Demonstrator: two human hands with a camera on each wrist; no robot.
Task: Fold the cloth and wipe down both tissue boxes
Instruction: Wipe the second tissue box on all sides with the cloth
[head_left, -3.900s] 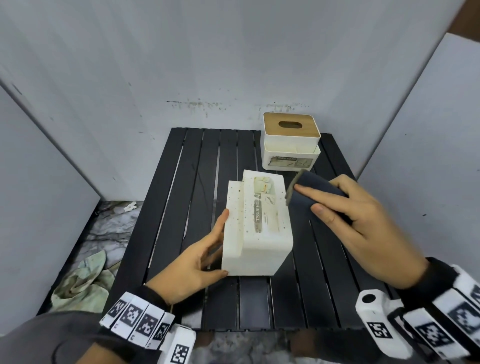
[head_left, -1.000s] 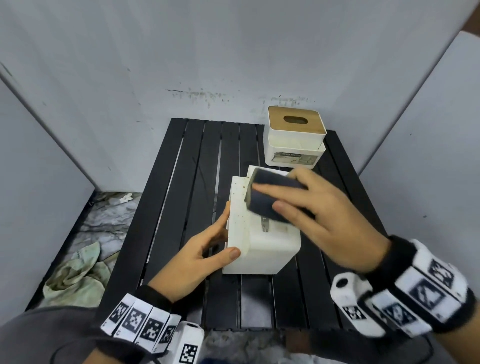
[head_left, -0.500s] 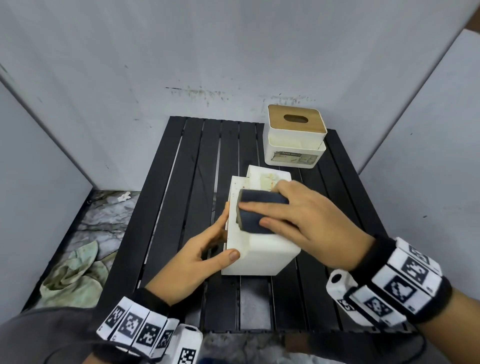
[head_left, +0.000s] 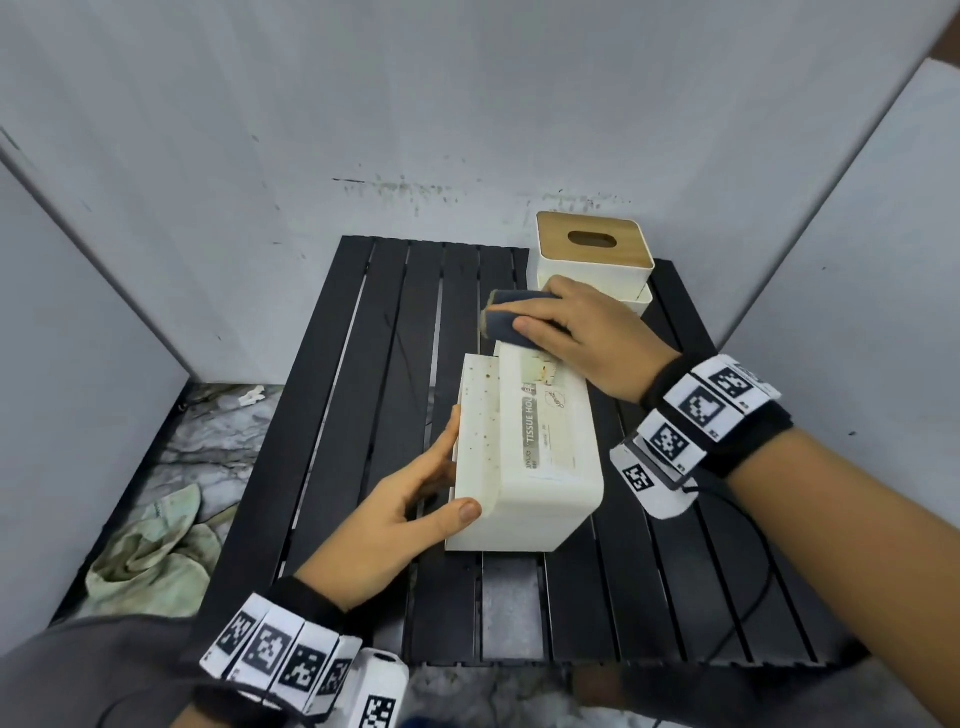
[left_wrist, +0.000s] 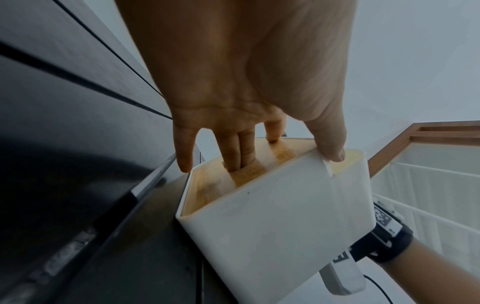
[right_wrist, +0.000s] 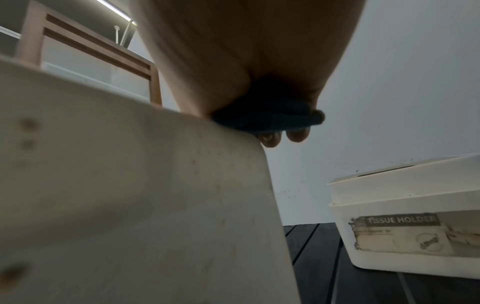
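A speckled white tissue box (head_left: 540, 467) lies on its side in the middle of the black slatted table (head_left: 363, 415). My left hand (head_left: 448, 467) grips its left side, with the thumb on the near top corner; in the left wrist view its fingers (left_wrist: 235, 152) reach into the box's (left_wrist: 272, 222) wood-coloured face. At the box's far end my right hand (head_left: 540, 314) holds the folded dark blue cloth (head_left: 501, 325). In the right wrist view the cloth (right_wrist: 267, 118) touches the top edge of the box (right_wrist: 130, 185). The second tissue box (head_left: 592, 249), with a wooden lid, stands at the far right.
White panels close in the table at the back, left and right. A crumpled pale green rag (head_left: 150, 556) lies on the marble floor to the left. The second box (right_wrist: 402, 226) stands just past my right hand. A cable (head_left: 748, 597) trails from the right wrist.
My right hand has slid the cloth from the middle of the box's upper face to its far end. The left hand and the box have stayed where they were.
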